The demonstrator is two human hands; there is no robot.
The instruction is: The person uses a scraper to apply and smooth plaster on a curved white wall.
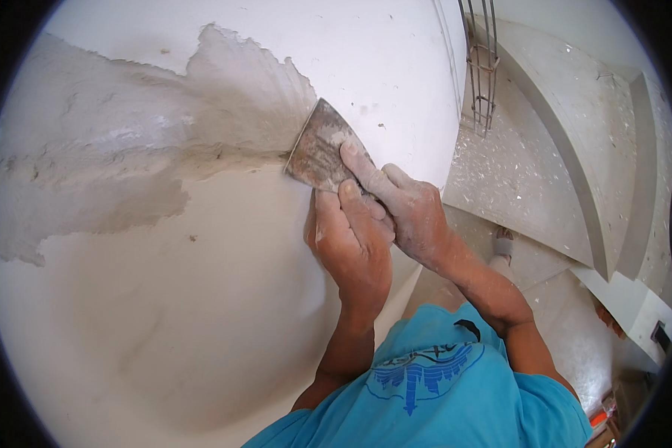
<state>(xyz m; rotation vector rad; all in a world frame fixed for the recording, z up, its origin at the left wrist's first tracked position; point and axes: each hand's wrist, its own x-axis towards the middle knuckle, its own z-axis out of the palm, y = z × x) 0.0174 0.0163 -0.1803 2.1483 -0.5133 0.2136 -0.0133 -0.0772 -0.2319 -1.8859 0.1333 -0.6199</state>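
Together, your left hand (357, 243) and right hand (417, 213) gripped a putty knife (322, 148), greyish plaster (138, 119) to their left.

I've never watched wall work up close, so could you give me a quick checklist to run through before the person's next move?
1. Scraper held securely: ok; the right hand and left hand both grip it.
2. Blade clean: not ok; its face is smeared with pale residue.
3. Grey patch on the wall smooth: not ok; a rough seam runs through it.
4. Hands clear of the metal bars: ok; they stand well apart.
5. Steps free of debris: not ok; pale flecks lie scattered there.
6. Both feet steady: cannot tell; only one foot shows clearly.
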